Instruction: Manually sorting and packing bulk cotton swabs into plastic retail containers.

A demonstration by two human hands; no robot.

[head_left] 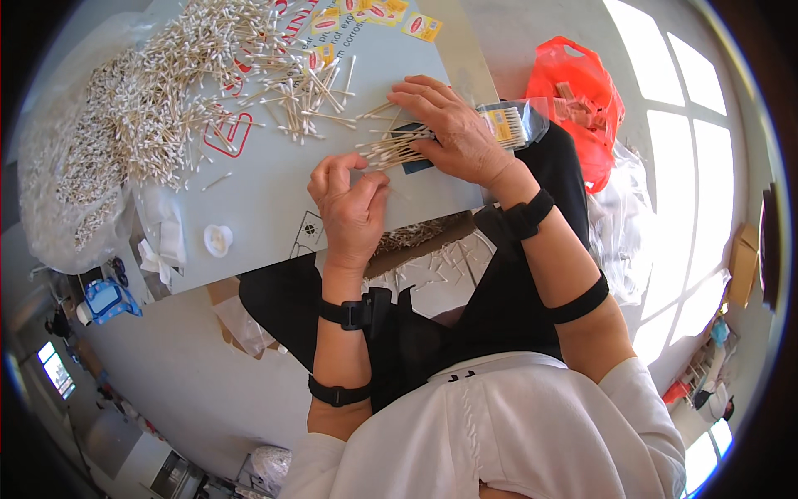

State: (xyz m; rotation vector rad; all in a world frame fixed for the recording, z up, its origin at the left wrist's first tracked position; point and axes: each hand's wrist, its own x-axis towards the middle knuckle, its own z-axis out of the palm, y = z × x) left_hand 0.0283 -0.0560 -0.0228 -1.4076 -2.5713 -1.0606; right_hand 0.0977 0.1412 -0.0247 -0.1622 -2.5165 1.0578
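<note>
A loose bunch of cotton swabs (389, 152) lies near the front edge of the grey table, partly on a dark blue piece (418, 165). Over this bunch reaches my right hand (457, 133), fingers stretched out and thumb resting against the sticks. My left hand (349, 208) is at the left ends of the same swabs, fingers curled and thumb close to the index finger; whatever is between them is too small to make out. Just right of my right hand sits a clear packet of cotton swabs (511, 125) with a yellow label.
A big heap of cotton swabs (158, 108) spills from a clear plastic bag (41, 183) at the left. Yellow labels (422, 27) lie at the far edge. A small white cup (218, 240) stands front left. Right of the table is a red plastic bag (573, 100); below is an open box (416, 258).
</note>
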